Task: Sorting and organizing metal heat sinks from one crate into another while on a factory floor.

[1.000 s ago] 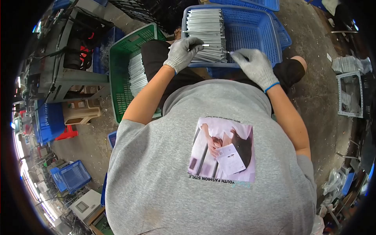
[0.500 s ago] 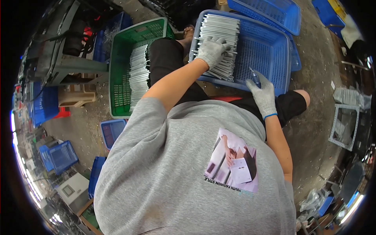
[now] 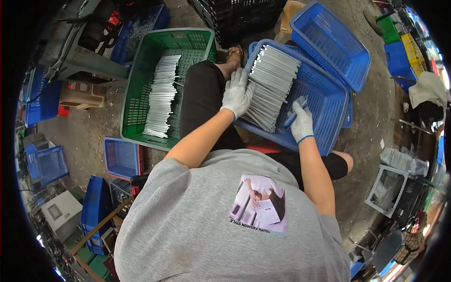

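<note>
In my lap rests a blue perforated basket (image 3: 324,105), its left part filled with a stack of thin silvery metal rods (image 3: 275,70). My left hand (image 3: 238,96), in a pale knitted glove, lies along the left ends of the rods with fingers stretched out. Also gloved, my right hand (image 3: 302,123) is inside the basket, right of the stack. It is closed round a blue-handled tool with a thin metal tip (image 3: 290,119); the fingers partly cover it. To the left, a green basket (image 3: 192,49) holds another row of silvery rods (image 3: 162,94).
An empty blue basket (image 3: 331,44) leans beyond mine at the far right. A black crate (image 3: 246,23) stands ahead, and a grey metal machine frame (image 3: 94,68) is at the far left. Smaller blue bins (image 3: 121,157) sit on the floor at left.
My left hand has shifted from the top of the rods to their left ends, and the rods lie more evenly. My right hand has moved over the basket with the tool. The view has shifted.
</note>
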Motion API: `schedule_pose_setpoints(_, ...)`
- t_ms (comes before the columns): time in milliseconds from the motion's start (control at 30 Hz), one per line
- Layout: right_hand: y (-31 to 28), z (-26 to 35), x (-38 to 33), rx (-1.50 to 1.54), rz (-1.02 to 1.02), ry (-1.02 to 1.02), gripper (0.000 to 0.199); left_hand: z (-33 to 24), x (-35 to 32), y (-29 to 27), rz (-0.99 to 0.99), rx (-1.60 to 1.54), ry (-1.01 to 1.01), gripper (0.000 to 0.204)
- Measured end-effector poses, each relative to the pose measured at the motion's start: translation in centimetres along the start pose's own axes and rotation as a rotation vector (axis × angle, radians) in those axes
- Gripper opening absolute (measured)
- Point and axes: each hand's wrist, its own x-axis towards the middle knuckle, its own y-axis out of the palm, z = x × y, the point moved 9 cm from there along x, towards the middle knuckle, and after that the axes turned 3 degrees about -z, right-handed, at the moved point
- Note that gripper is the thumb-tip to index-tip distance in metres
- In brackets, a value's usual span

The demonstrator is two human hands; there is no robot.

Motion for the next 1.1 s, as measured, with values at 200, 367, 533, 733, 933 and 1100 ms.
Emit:
schedule_pose_setpoints(200,6.1,0.7,-1.9,-0.021,0.147,-0.029,0.057,-1.5,-1.7,1.5,-0.016,0.307,0.023,0.067)
schedule_pose_setpoints(367,5.6,2.1,-0.9,-0.163,0.057,-0.116,0.058,-3.5,-0.7,1.0,-0.044,0.148,0.119,0.068)
schedule_pose_setpoints(533,5.6,4.5,1.0,-0.268,0.04,-0.146,0.053,-3.6,0.8,1.4,-0.016,0.082,0.146,0.067)
schedule_pose_setpoints(733,6.4,5.1,1.0,-0.445,0.068,-0.098,0.051,-3.6,0.4,1.7,0.03,-0.019,0.131,0.065)
schedule_pose_setpoints(933,6.9,9.2,-0.7,-0.55,-0.172,-0.218,0.05,-4.5,0.5,1.6,0.025,-0.119,0.102,0.065)
schedule_pose_setpoints(1100,8.3,11.6,-0.4,-0.704,-0.173,-0.363,0.048,-5.0,0.7,1.9,0.016,-0.182,0.089,0.066)
